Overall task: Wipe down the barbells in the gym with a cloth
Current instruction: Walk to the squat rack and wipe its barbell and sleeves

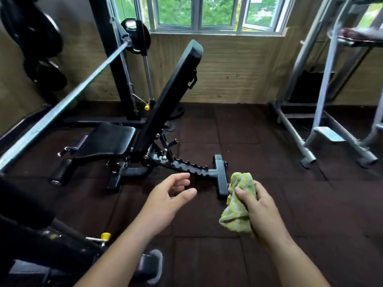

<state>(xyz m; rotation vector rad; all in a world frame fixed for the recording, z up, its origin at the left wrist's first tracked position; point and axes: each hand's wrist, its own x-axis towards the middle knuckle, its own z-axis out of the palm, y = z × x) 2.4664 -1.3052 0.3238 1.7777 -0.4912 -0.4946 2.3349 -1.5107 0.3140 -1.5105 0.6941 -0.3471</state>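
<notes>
right hand (260, 208) is closed around a bunched yellow-green cloth (238, 201), thumb pressed on its front, cloth ends sticking out above and below the fist. left hand (165, 200) is empty, fingers loosely spread and curled, palm facing right, held over the floor (269, 141). hands are near each other but apart, both in mid-air.

barbell (68, 100) runs diagonally on the left, from the lower-left edge up to a black plate (135, 36) near the window (194, 13); it sits on the black rack (113, 59). well apart from both hands, neither touches it.

between hands and bar: an adjustable bench (145, 121), backrest tilted up steeply, seat lower left, toothed rail and t-foot reaching toward the cloth. more black plates (43, 73) hang on the far left wall side. another black machine frame with a yellow knob (105, 236) fills the lower left under the left forearm. grey steel frame (323, 100) stands on the right, clear of the bar.
</notes>
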